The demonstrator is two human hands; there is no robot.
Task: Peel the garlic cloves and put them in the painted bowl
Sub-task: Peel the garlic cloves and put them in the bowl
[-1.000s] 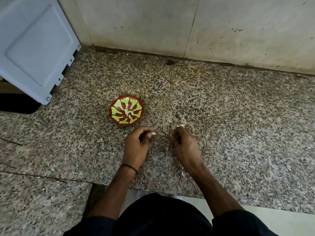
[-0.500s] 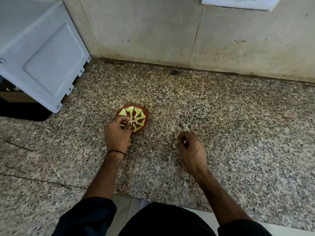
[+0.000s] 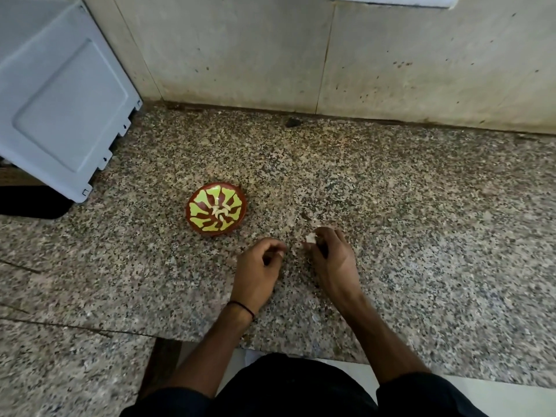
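Note:
The painted bowl (image 3: 207, 231), brown with yellow-green petals, sits on the speckled granite counter (image 3: 421, 236), left of centre. Several peeled pale garlic cloves (image 3: 221, 212) lie in its middle. My right hand (image 3: 334, 260) rests on the counter to the bowl's right and pinches a small garlic clove (image 3: 310, 237) at its fingertips. My left hand (image 3: 258, 266) hovers just left of that clove, below and right of the bowl, fingers loosely curled round nothing I can see.
A grey-white appliance panel (image 3: 60, 100) leans at the back left. The tiled wall (image 3: 270, 55) closes the back, with a small dark lump (image 3: 293, 122) at its foot. The counter's front edge (image 3: 270, 349) runs just before my body.
My left hand has come back from the bowl, where it was half a second ago, to beside my right hand, with no clove in it now. My right hand now shows a clove at its fingertips.

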